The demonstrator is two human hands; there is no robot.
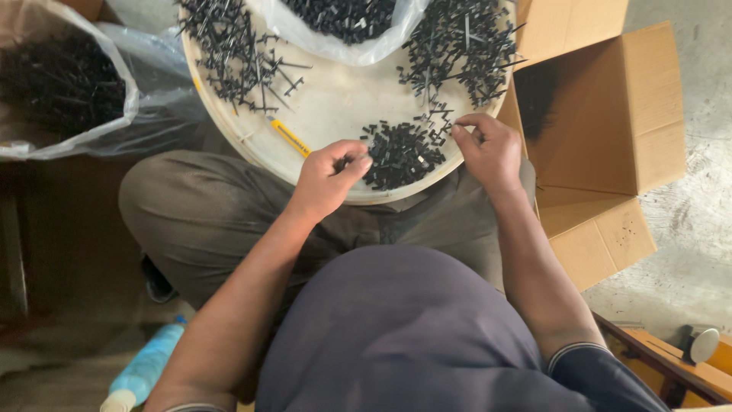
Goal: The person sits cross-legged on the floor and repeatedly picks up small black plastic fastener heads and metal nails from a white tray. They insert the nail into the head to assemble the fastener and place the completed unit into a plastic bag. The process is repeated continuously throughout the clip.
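The person sits with a round white tray across the knees; its far rim is cut off by the top of the view. The left hand is curled into a loose fist at the near edge, pinching a few small black plastic pieces between thumb and fingers; how many is hard to tell, since the fingers hide most of them. The right hand rests at the tray's right rim, fingertips closed narrowly on something tiny and black, too small to make out. Between the hands lies a heap of loose pieces. Farther back are tangled black sprues and a yellow knife. A clear bag of parts is cropped at the top. An open cardboard box stands to the right, its inside shadowed.
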